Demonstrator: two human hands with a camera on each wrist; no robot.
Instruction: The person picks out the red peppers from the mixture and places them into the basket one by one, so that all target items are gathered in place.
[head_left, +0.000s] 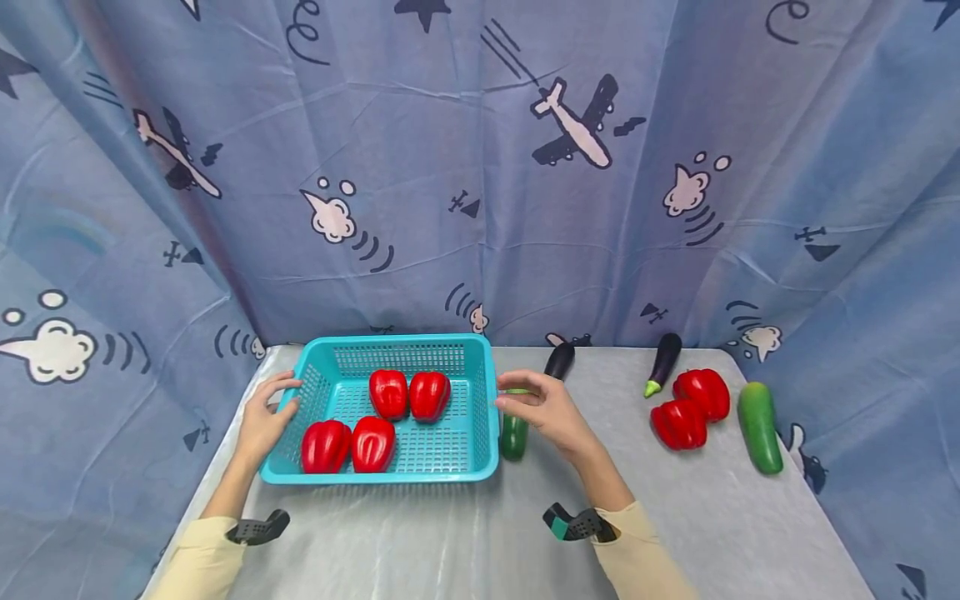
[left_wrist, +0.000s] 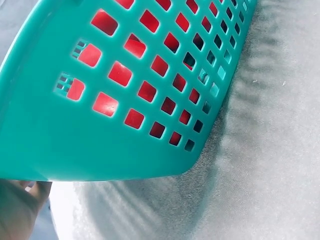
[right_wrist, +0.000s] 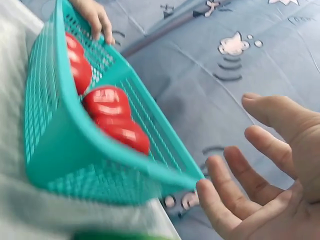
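Note:
A turquoise plastic basket [head_left: 375,479] with several red bell peppers [head_left: 372,444] stands on the table. Two peppers lie near its middle and two at its front left corner. My left hand [head_left: 262,418] is at the basket's left rim, with fingertips and thumb at the edge; most of it is out of sight in the left wrist view. At the right rim, my right hand [head_left: 553,417] has its fingers spread and relaxed, as the right wrist view shows, and holds nothing. Under and beside that hand lies a green cucumber [head_left: 513,437], partly hidden.
An eggplant [head_left: 560,362] lies behind my right hand. Farther right on the table [head_left: 600,467] are another eggplant [head_left: 664,362], two red bell peppers [head_left: 679,424] and a second cucumber [head_left: 760,427]. A blue printed curtain [head_left: 420,208] hangs behind and at both sides.

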